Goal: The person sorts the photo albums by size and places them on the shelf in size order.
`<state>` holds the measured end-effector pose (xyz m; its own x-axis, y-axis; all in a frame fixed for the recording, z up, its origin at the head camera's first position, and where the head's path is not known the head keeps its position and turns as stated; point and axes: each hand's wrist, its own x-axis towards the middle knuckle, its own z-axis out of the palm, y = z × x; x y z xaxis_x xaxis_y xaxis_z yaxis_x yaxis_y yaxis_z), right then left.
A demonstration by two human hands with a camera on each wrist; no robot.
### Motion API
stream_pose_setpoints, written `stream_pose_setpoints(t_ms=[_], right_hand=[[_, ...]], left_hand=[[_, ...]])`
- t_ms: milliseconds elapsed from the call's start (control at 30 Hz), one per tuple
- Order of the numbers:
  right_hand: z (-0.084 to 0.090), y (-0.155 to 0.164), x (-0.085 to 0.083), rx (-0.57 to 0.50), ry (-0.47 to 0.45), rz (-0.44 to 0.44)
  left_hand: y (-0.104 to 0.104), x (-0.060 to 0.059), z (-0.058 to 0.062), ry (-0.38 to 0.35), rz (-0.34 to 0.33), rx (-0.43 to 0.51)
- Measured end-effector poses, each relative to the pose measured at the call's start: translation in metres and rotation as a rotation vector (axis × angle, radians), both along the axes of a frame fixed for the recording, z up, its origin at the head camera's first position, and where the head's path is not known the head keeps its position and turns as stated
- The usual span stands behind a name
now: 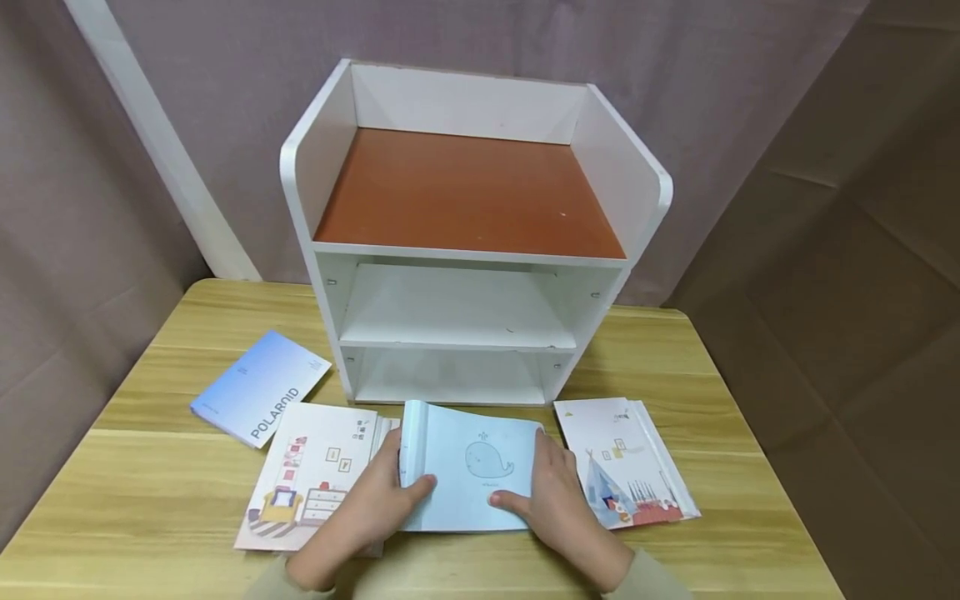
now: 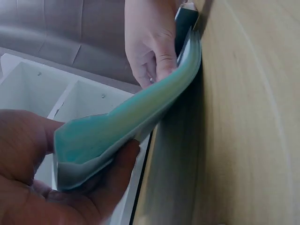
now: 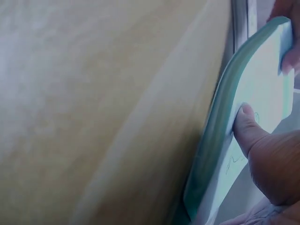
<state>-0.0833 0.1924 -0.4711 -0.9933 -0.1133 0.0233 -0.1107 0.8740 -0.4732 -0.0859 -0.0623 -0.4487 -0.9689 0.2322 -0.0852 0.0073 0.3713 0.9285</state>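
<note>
Both hands hold a light blue book (image 1: 459, 496) with a whale drawing on its cover, tilted up in front of the white shelf. My left hand (image 1: 377, 500) grips the spine side, thumb over the cover and fingers behind. On the opposite edge, my right hand (image 1: 557, 500) has its thumb pressed on the cover, its fingers wrapped behind. The left wrist view shows the greenish page block (image 2: 136, 112) slightly bowed between the hands. In the right wrist view, the right thumb (image 3: 248, 126) lies flat on the cover near the page edge.
A white shelf unit (image 1: 453, 344) with an orange-brown top board (image 1: 465, 192) stands on the wooden table (image 1: 150, 500). Left lie a blue POLAROID book (image 1: 262, 379) and a white book with a yellow armchair picture (image 1: 300, 454); right, a white book with a tent picture (image 1: 600, 442).
</note>
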Motion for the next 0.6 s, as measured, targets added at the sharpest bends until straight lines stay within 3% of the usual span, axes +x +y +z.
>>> stream_pose_setpoints(t_ms=[133,400,600], right_hand=[[0.005,0.002,-0.001,-0.033,-0.043,-0.017],[0.011,0.006,-0.002,-0.128,-0.071,-0.033],[0.014,0.007,-0.004,-0.261,-0.088,-0.021]], left_hand=[[-0.001,0.003,-0.001,0.002,0.024,0.076],[-0.008,0.009,0.007,-0.060,0.032,0.344],[-0.013,0.010,0.009,-0.076,0.060,0.425]])
